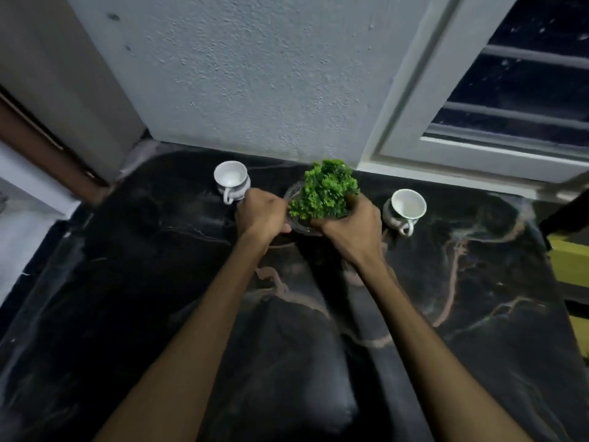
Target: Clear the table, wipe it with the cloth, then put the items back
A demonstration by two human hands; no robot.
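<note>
A small green plant [323,189] sits in a clear glass bowl [291,191] at the far middle of the black marble table [159,298]. My left hand [263,213] grips the bowl's left side and my right hand [350,226] wraps its right side, under the leaves. A white cup [231,178] stands just left of my left hand, handle toward me. A second white cup [406,207] stands to the right of my right hand. No cloth is in view.
A textured white wall [255,74] rises right behind the plant. A white-framed window [494,122] is at the back right. A brown frame [41,145] runs along the left. Something yellow [570,263] lies past the table's right edge.
</note>
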